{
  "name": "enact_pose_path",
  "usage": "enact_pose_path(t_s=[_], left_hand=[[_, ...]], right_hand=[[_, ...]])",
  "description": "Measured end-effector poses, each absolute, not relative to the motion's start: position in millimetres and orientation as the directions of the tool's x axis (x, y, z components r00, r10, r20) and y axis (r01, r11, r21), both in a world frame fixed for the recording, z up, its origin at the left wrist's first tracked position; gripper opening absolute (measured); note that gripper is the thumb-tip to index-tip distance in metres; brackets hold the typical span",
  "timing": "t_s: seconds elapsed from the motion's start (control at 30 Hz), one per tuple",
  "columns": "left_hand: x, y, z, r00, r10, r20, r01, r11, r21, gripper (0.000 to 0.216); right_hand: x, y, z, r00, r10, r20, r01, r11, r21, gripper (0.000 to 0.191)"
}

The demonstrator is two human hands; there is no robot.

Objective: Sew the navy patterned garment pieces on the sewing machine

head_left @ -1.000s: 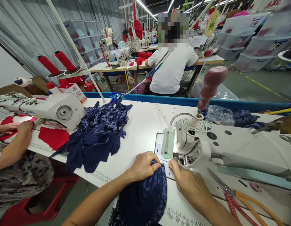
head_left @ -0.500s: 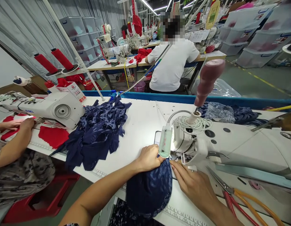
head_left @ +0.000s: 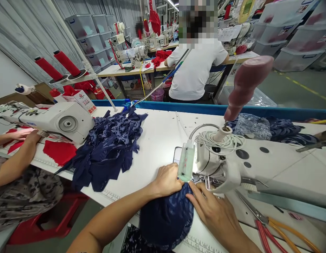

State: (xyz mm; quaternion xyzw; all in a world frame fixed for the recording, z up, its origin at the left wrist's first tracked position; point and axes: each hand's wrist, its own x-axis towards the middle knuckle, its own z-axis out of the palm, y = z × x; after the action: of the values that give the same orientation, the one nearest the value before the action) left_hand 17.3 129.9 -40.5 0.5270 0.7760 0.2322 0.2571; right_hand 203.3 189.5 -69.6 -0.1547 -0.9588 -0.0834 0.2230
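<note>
We see a satiny sheen on the navy cloth piece (head_left: 165,221) and a rougher, crumpled texture in the cloth heap (head_left: 107,151). Our tabletop (head_left: 157,137) looks smooth and glossy, the nearest sewing machine (head_left: 281,161) smooth-painted, the scissor blades (head_left: 254,211) bare metal, the storage boxes (head_left: 78,26) translucent plastic.

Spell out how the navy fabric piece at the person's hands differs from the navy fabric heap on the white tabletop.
The rounded navy fabric piece has the left hand and right hand at it; the crumpled navy fabric heap has none. The piece has a smooth, curved outline, the heap a jagged one. The heap also spreads wider than the piece. Both are dark navy.
</note>
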Motion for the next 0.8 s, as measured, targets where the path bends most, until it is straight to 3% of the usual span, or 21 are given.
enact_pose_path(t_s=[0.23,0.37,0.8], left_hand=[[17,129,-37,-0.310,0.937,-0.161,0.701,0.339,0.628,0.019],[14,134,-34,-0.269,0.952,-0.147,0.717,0.300,0.630,0.017],[5,148,-39,-0.206,0.974,-0.096,0.763,0.221,0.608,0.011]], right_hand=[[202,190,-76,-0.861,0.216,0.460,0.312,0.940,0.142,0.037],[203,190,-74,-0.826,0.211,0.522,0.301,0.949,0.092,0.032],[206,193,-79,-0.821,0.254,0.511,0.289,0.957,-0.012,0.031]])
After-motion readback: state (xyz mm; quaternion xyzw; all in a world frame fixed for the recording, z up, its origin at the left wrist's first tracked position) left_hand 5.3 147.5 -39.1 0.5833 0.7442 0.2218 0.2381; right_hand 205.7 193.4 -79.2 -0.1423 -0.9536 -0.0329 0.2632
